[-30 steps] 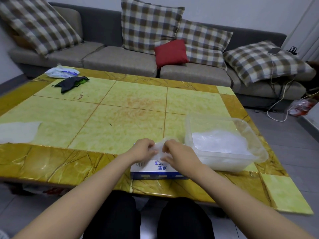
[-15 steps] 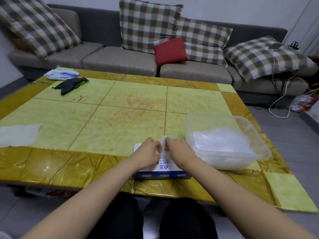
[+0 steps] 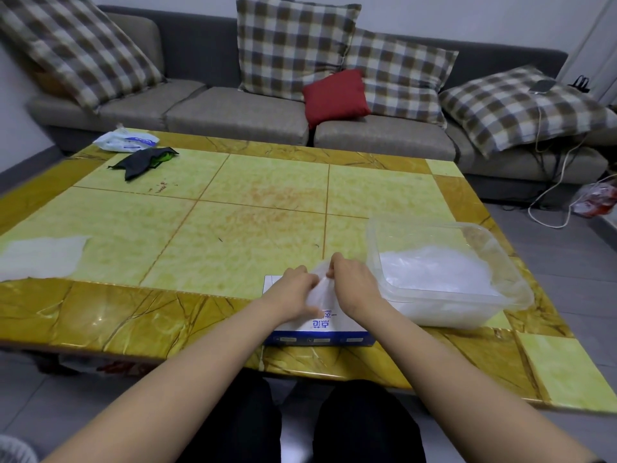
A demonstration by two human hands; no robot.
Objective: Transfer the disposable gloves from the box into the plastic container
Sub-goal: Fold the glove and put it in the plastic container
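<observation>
Grey sofa (image 3: 233,115) runs along the wall behind the worktop (image 3: 233,228). It carries 4 checked cushions (image 3: 293,45) and 1 red cushion (image 3: 335,95). Worktop surface: yellow-green tiles with a gold veined border.

Box (image 3: 320,329): white top, blue front strip. It lies flat on the gold border at the near edge, right of the middle. Both hands are over its top.

Left hand (image 3: 293,292): fingers curled, pinching 1 thin translucent glove (image 3: 322,289) from its left side.

Right hand (image 3: 355,285): fingers curled, pinching the same glove near its upper end.

I read the glove as held up between the 2 hands, with its lower part running down onto the box top. The hands cover the box opening, so I cannot tell whether the glove is fully out.

Plastic container (image 3: 417,228): clear, rectangular, open-topped. It stands just beside the box on its right, toward the near-right corner. I cannot tell whether the 2 touch. A white heap of gloves (image 3: 434,272) covers its floor and sits below the rim.

Other items:
- A white and blue packet (image 3: 127,140) lies at the far-left corner.
- A dark cloth (image 3: 143,160) lies just beside the packet.
- A white sheet (image 3: 40,257) lies flat at the left edge.
</observation>
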